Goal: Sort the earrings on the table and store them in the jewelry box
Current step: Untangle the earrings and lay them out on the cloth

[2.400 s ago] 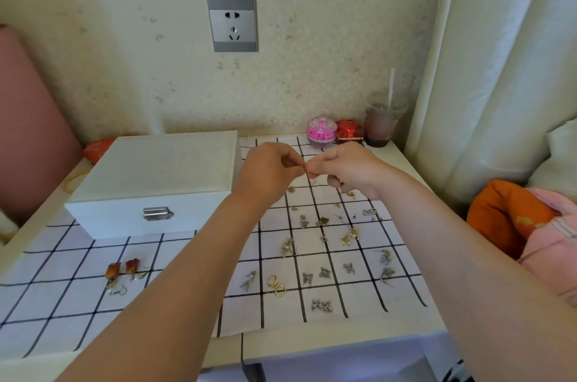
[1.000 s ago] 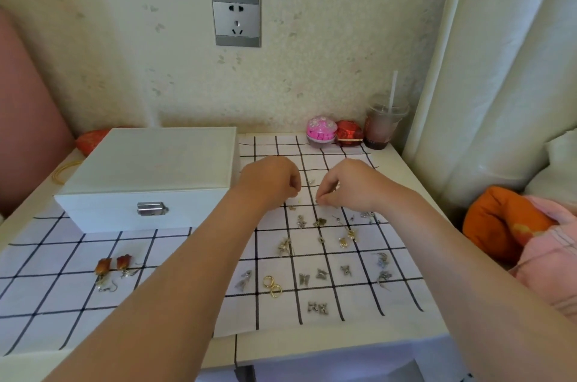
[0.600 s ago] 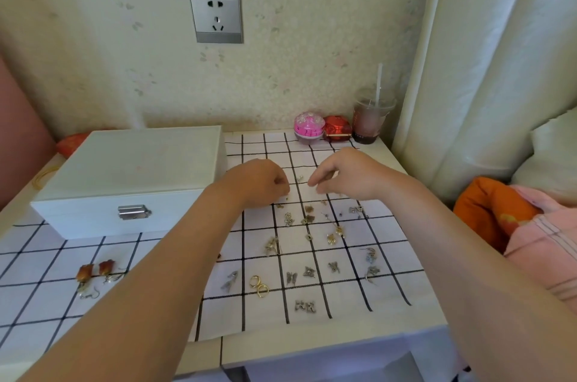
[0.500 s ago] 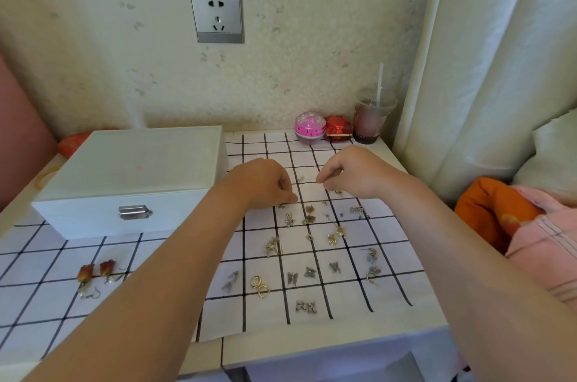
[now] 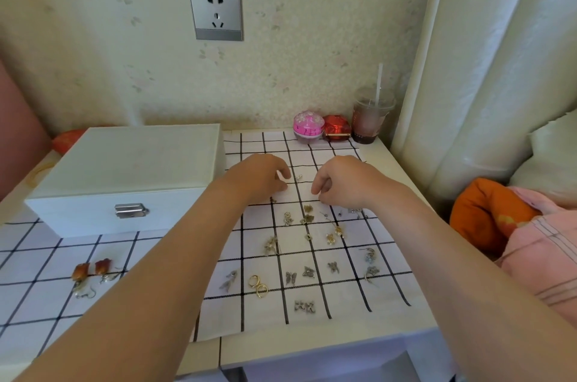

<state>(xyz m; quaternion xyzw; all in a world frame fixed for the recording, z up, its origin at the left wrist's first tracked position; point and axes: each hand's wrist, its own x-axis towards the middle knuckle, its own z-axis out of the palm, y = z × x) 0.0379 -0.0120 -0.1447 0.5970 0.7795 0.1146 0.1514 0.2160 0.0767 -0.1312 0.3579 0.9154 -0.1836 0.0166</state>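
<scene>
On the checked cloth (image 5: 343, 297) the jewelry box (image 5: 125, 169) is seen closed. The left hand (image 5: 260, 177) and, past a small earring (image 5: 299, 177) lying between, the right hand (image 5: 345, 183), joined earlier, were lowered and parted. Fingers are curled; a pinch cannot be told. Sorting is judged unfinished.

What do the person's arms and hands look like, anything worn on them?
Both are bare: the left hand and right hand wear no gloves, and no ring shows on them. The left forearm and right forearm carry no sleeve, watch or bracelet up to the frame edge.
</scene>
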